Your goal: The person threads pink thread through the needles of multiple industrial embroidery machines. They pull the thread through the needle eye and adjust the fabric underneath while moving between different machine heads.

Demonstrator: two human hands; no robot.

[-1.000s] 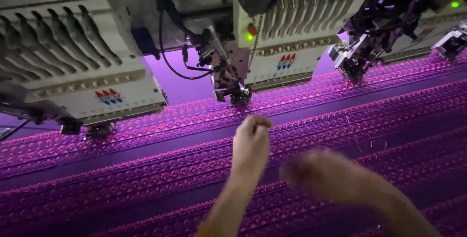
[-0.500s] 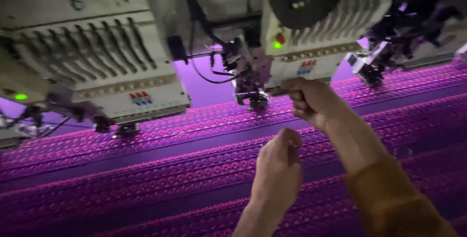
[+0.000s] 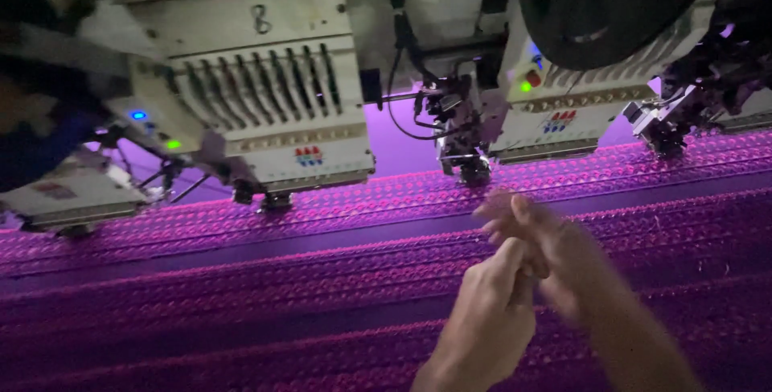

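head view: the person's left hand [image 3: 490, 311] rises from the lower edge of the purple fabric [image 3: 201, 295], its fingers curled loosely inward with the thumb up. it touches the right hand [image 3: 539, 239], which is blurred and lies just above and to the right of it, fingers bent. whether either hand pinches anything, such as a thread, cannot be told; nothing shows between the fingers. both hands hover over the fabric's middle bands, near its right half. the fabric stretches flat across the whole width, with rows of raised stitched pattern and darker plain strips between. along its far edge stand embroidery heads: one pale head [image 3: 273, 94] at the left, a needle assembly [image 3: 462, 139] directly beyond the hands, another head [image 3: 675, 119] at the far right corner.
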